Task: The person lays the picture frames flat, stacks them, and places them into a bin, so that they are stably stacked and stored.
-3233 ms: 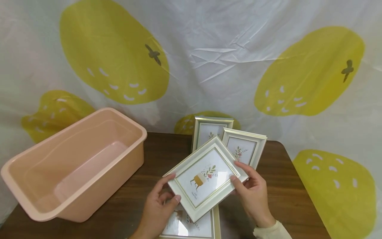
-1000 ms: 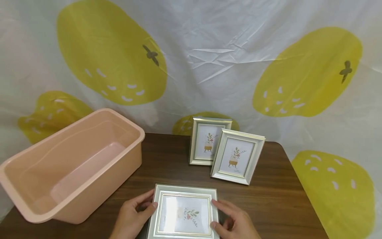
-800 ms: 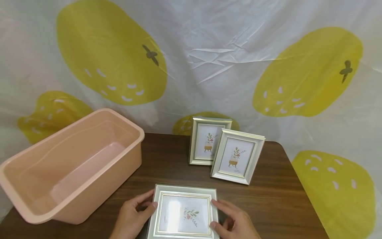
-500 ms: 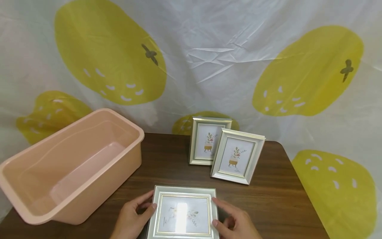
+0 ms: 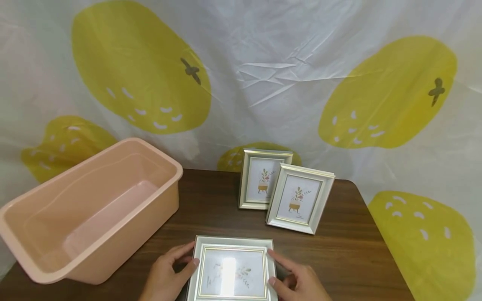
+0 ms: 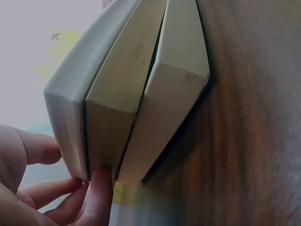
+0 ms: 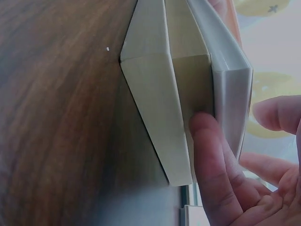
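A white picture frame [image 5: 231, 241] with thin gold lines lies face up at the front of the table, glare across its glass. Both wrist views show it topping a stack, over a cream-coloured frame [image 6: 115, 96] and a bottom pale frame [image 7: 153, 89]. My left hand [image 5: 165, 271] grips the stack's left side, thumb at the top frame's edge, a finger against the middle frame. On the opposite side, my right hand [image 5: 299, 278] holds the same edges, one fingertip on the middle frame. The stack's near end is cut off in the head view.
Two more frames stand upright at the back: a silvery-gold one [image 5: 246, 179] and, overlapping it in front, a white one [image 5: 320, 205]. A pink plastic tub [image 5: 143, 225] is on the left of the brown wooden table [image 5: 346, 251]. A lemon-print cloth [image 5: 263, 104] hangs behind.
Earlier, both hands held a white frame tilted in the air; it has come down onto the frames at the front. Over the last second the hands and stack have barely moved.
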Available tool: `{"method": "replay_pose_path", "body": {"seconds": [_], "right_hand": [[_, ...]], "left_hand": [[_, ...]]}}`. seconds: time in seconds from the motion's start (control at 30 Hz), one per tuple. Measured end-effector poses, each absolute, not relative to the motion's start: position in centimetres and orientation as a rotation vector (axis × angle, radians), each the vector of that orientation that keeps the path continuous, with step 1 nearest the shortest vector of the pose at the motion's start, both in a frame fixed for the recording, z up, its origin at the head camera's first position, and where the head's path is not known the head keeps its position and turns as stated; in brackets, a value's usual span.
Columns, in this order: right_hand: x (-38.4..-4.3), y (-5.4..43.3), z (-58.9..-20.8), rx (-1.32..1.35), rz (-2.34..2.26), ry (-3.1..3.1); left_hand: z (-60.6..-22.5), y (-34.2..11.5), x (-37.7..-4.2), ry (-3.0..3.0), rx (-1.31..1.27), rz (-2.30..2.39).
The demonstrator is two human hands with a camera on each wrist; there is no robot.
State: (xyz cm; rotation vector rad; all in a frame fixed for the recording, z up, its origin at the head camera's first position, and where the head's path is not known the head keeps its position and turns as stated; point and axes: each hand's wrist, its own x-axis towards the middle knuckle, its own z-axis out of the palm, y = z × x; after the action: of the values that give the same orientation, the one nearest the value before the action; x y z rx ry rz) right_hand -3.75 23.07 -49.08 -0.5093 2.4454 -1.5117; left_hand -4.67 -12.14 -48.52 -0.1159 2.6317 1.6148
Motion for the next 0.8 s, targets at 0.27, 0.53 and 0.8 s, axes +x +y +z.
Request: {"method": "replay_pose_path", "body": {"seconds": [0.27, 0.53, 0.8], "right_hand": [[-4.5, 23.5, -48.8, -0.496, -1.52, 2.441], [-6.2, 24.1, -48.2, -0.638, -1.664, 2.528], [-8.3, 24.6, -45.8, -0.806, -1.768, 2.684]], "left_hand": [[-48.7, -12.4, -4.6, 2.585, -0.168, 1.607], [-48.8, -12.3, -4.7, 2.564, -0.133, 1.665], [-48.7, -12.1, -4.8, 2.542, -0.117, 1.721]]}}
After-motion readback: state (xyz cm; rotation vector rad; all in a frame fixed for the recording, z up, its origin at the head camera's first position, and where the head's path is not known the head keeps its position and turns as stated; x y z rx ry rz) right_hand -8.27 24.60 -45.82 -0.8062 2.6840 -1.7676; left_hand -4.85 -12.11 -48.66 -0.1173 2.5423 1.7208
